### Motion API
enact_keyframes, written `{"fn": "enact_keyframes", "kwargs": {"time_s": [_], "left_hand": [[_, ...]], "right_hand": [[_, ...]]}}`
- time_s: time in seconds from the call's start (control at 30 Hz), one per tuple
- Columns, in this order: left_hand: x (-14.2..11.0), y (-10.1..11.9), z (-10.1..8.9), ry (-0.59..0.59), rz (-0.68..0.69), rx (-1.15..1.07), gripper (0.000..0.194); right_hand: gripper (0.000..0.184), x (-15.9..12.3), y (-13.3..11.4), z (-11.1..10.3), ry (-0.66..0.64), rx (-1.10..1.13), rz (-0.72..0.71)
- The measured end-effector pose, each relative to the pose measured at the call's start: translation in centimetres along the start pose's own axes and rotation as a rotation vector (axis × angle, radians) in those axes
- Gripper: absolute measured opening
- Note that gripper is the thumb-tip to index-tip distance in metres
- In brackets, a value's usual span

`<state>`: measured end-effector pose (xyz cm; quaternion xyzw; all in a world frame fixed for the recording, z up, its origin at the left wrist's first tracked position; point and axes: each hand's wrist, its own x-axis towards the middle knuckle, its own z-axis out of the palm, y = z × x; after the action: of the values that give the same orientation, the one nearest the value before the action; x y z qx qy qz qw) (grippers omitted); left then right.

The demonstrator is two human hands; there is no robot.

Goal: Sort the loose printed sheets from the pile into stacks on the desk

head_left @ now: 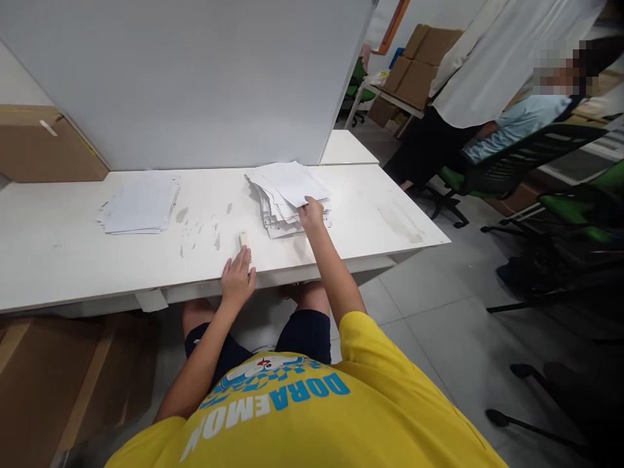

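Observation:
My right hand (312, 212) pinches the near edge of a sheet of paper (299, 184) on top of an uneven paper stack (280, 229). The lower sheets fan out untidily beneath it. Near the table's front edge lies my left hand (237, 278), palm down with fingers stretched out. Its fingertips are at the near end of a small cream-coloured block (244, 238), whose kind I cannot make out. Farther left, a second, neater paper stack (140, 205) rests flat on the white table (209, 195).
A tall white panel (195, 84) stands along the table's back. One cardboard box (49, 146) sits at the left end; another box (73, 383) is below. To the right, a person (521, 123) sits on a black-and-green chair (517, 159).

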<state>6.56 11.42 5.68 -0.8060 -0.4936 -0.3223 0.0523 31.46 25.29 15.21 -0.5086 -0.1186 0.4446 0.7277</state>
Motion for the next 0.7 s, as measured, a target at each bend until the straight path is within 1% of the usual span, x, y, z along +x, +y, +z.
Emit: {"fn": "enact_keyframes", "kwargs": {"time_s": [0.07,0.1,0.17,0.23,0.3,0.37,0.43,0.47,0.5,0.53,0.57,0.6,0.63,0.7], "left_hand": [[-0.1,-0.4,-0.6,0.004,-0.037,-0.012,0.062],[0.1,-0.9,-1.0,0.011,-0.084,-0.009,0.066],[1.2,-2.8,-2.0,0.025,-0.214,0.014,0.07],[3.2,-5.7,-3.3,0.018,-0.341,0.048,0.068],[5.8,-9.3,-5.0,0.009,-0.432,0.086,0.067],[8.3,-13.0,-6.6,-0.004,-0.513,0.108,0.07],[10.2,-16.3,-7.5,-0.025,-0.668,0.101,0.078],[11.0,-17.7,-7.6,-0.024,-0.716,0.095,0.083],[11.6,-19.0,-7.5,-0.047,-0.749,0.103,0.086],[12.1,-20.1,-7.1,-0.066,-0.824,0.132,0.086],[12.6,-21.0,-6.5,-0.092,-0.904,0.167,0.085],[13.0,-21.6,-5.9,-0.111,-0.936,0.211,0.086],[13.3,-22.1,-5.4,-0.106,-0.958,0.253,0.087],[13.5,-22.1,-4.8,-0.069,-0.969,0.315,0.088]], "right_hand": [[0.009,-1.7,0.2,-1.1,-0.04,0.023,-0.013],[0.014,-2.8,0.5,-1.9,-0.058,0.041,-0.041],[0.034,-5.1,1.2,-4.0,-0.066,0.082,-0.151],[0.05,-6.8,2.4,-6.4,-0.059,0.077,-0.269],[0.057,-7.6,3.7,-8.8,-0.019,0.02,-0.394],[0.058,-7.7,5.1,-10.7,0.064,-0.076,-0.478],[0.056,-7.4,6.2,-12.3,0.146,-0.196,-0.483],[0.054,-7.2,6.6,-12.9,0.166,-0.26,-0.465],[0.053,-7.0,6.9,-13.4,0.155,-0.328,-0.452],[0.051,-6.8,7.2,-13.8,0.139,-0.394,-0.469],[0.05,-6.6,7.4,-14.1,0.096,-0.469,-0.51],[0.049,-6.5,7.5,-14.3,0.048,-0.554,-0.564],[0.048,-6.5,7.6,-14.3,0.0,-0.647,-0.625],[0.045,-6.8,7.8,-14.3,-0.095,-0.843,-0.756]]}}
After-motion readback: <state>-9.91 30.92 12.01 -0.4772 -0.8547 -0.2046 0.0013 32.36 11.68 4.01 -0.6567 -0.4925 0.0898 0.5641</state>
